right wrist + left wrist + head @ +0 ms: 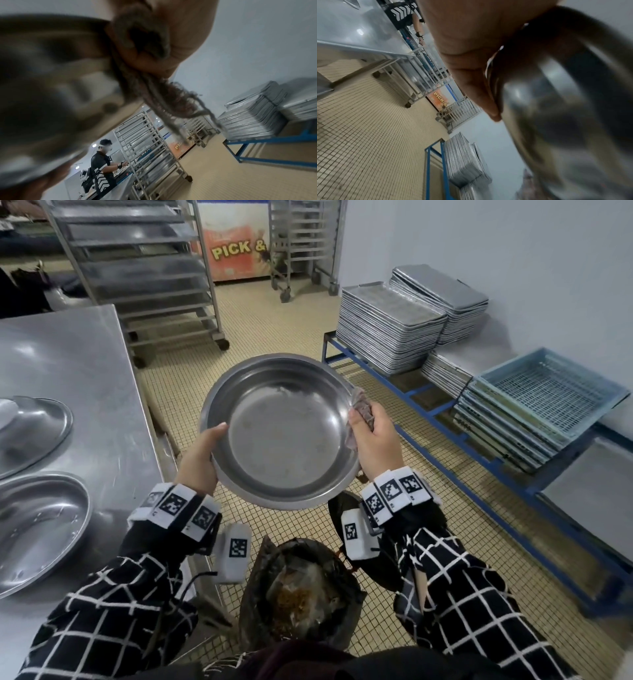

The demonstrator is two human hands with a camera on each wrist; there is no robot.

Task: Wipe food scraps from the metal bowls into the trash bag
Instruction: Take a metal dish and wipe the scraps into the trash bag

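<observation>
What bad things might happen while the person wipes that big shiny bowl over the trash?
The left hand grips only one edge of the metal bowl, so a hard wipe might tip or drop it. The trash bag has a narrow mouth, so scraps may land on the floor. The rag in the right hand looks frayed and might snag.

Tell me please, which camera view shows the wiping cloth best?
The right wrist view: the cloth fills the frame, bunched in the right hand, frayed threads hanging. The head view shows only a small part at the bowl rim. The left wrist view shows a blurred scrap.
</observation>
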